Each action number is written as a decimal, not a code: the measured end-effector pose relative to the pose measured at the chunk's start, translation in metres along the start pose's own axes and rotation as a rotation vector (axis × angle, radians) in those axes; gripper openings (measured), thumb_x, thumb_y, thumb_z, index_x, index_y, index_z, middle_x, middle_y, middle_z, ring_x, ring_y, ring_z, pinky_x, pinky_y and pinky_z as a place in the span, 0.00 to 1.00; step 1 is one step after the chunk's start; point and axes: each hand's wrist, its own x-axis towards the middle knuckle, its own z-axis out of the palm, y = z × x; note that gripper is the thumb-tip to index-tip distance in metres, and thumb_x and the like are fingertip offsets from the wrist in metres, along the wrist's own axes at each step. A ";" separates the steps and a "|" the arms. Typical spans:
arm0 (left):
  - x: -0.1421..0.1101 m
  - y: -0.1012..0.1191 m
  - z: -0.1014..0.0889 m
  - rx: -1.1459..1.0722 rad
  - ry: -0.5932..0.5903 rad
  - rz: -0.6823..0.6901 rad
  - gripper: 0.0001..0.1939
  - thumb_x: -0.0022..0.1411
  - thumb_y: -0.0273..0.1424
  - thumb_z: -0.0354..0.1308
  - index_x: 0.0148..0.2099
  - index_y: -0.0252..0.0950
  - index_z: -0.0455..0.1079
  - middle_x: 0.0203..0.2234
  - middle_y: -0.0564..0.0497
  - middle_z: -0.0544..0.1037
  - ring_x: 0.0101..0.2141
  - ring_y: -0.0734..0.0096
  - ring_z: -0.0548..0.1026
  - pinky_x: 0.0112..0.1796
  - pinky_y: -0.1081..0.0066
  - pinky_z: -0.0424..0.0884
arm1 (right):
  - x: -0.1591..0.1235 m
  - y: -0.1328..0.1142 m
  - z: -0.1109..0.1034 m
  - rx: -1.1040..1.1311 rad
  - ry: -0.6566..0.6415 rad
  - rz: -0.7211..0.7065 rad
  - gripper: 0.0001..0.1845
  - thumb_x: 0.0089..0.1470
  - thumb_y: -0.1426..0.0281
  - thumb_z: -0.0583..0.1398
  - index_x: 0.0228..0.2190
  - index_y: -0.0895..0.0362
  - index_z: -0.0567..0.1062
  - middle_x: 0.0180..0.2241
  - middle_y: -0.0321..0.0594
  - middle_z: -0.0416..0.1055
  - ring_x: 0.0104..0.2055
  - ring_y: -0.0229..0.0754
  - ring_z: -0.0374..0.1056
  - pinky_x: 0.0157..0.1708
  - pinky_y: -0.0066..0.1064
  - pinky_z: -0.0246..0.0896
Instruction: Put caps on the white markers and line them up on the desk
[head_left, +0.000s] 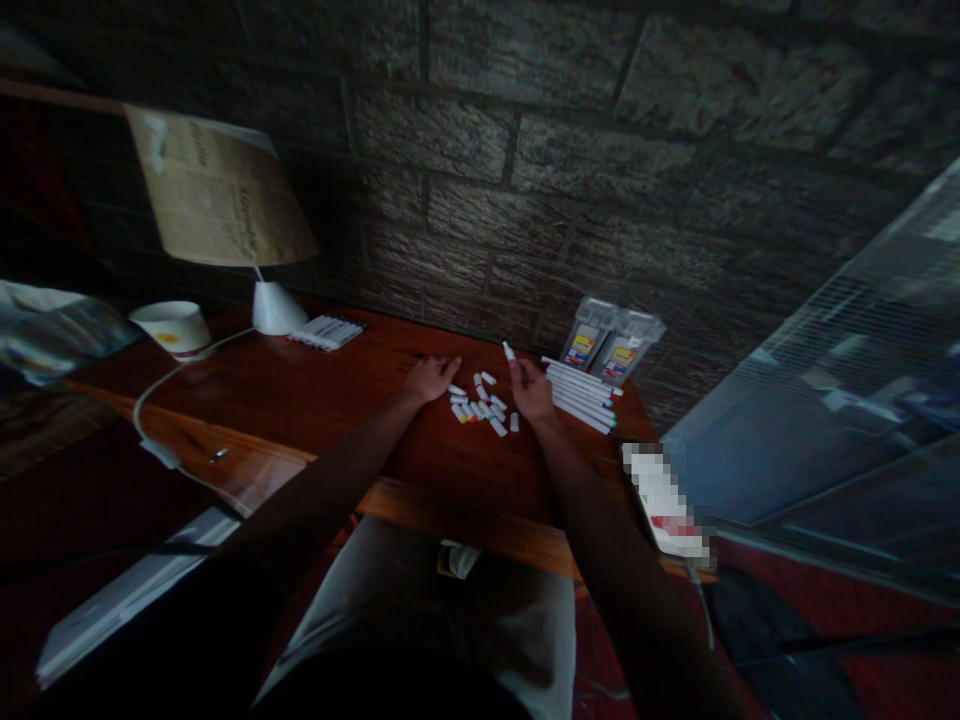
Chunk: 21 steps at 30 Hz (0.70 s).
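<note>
My right hand [532, 390] is closed round a white marker [509, 351], its end sticking up past the fingertips; the rest is hidden in the hand. My left hand [433, 378] lies low over the table, fingers stretched to the right, with nothing visible in it. Between the two hands several short white marker caps [478, 411] with coloured ends are scattered on the wood. Beside my right hand a row of white markers [581, 395] lies side by side, some showing coloured ends.
Two clear plastic cases [611, 340] stand behind the markers against the stone wall [465, 230]. Another flat set of markers [328, 331] lies left, near a lamp [277, 308] and a paper cup [174, 328]. A phone-like object [666, 505], partly blurred, sits at the wooden table's [360, 400] right edge.
</note>
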 end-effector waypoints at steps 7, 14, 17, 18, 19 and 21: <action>-0.001 0.000 -0.001 -0.011 0.010 0.002 0.28 0.73 0.48 0.40 0.56 0.38 0.74 0.53 0.46 0.78 0.55 0.59 0.74 0.55 0.68 0.67 | -0.003 -0.005 -0.001 -0.043 -0.100 -0.036 0.26 0.61 0.49 0.52 0.27 0.54 0.76 0.26 0.37 0.75 0.31 0.40 0.70 0.35 0.29 0.59; 0.000 0.000 0.000 -0.008 0.009 0.016 0.29 0.73 0.48 0.39 0.55 0.38 0.75 0.53 0.45 0.78 0.55 0.58 0.74 0.55 0.68 0.67 | -0.005 -0.005 0.000 -0.012 -0.106 -0.034 0.28 0.60 0.46 0.52 0.22 0.54 0.71 0.20 0.35 0.68 0.28 0.39 0.67 0.31 0.29 0.56; 0.001 -0.001 0.001 -0.007 0.007 0.010 0.29 0.72 0.48 0.40 0.56 0.38 0.74 0.54 0.46 0.77 0.55 0.57 0.74 0.55 0.68 0.67 | -0.004 -0.004 0.001 -0.003 -0.099 -0.028 0.29 0.59 0.45 0.52 0.23 0.54 0.73 0.20 0.35 0.69 0.29 0.40 0.67 0.31 0.29 0.56; 0.001 -0.001 0.001 -0.009 0.008 0.005 0.29 0.72 0.49 0.40 0.57 0.39 0.74 0.54 0.46 0.77 0.55 0.57 0.74 0.55 0.68 0.67 | -0.004 -0.003 0.002 -0.003 -0.095 -0.030 0.29 0.59 0.45 0.52 0.23 0.55 0.74 0.20 0.35 0.70 0.29 0.40 0.68 0.31 0.29 0.56; 0.001 -0.002 0.001 -0.012 0.008 0.002 0.28 0.72 0.49 0.41 0.57 0.39 0.74 0.55 0.46 0.77 0.55 0.57 0.74 0.55 0.68 0.67 | -0.004 -0.003 0.002 -0.004 -0.090 -0.031 0.29 0.59 0.45 0.52 0.24 0.55 0.74 0.20 0.36 0.70 0.29 0.40 0.67 0.31 0.29 0.57; 0.001 -0.002 0.001 -0.020 0.009 0.003 0.28 0.72 0.48 0.41 0.57 0.39 0.74 0.54 0.47 0.77 0.55 0.57 0.74 0.55 0.68 0.67 | -0.004 -0.002 0.002 -0.003 -0.082 -0.036 0.29 0.59 0.45 0.52 0.25 0.55 0.75 0.20 0.35 0.70 0.28 0.40 0.67 0.31 0.29 0.56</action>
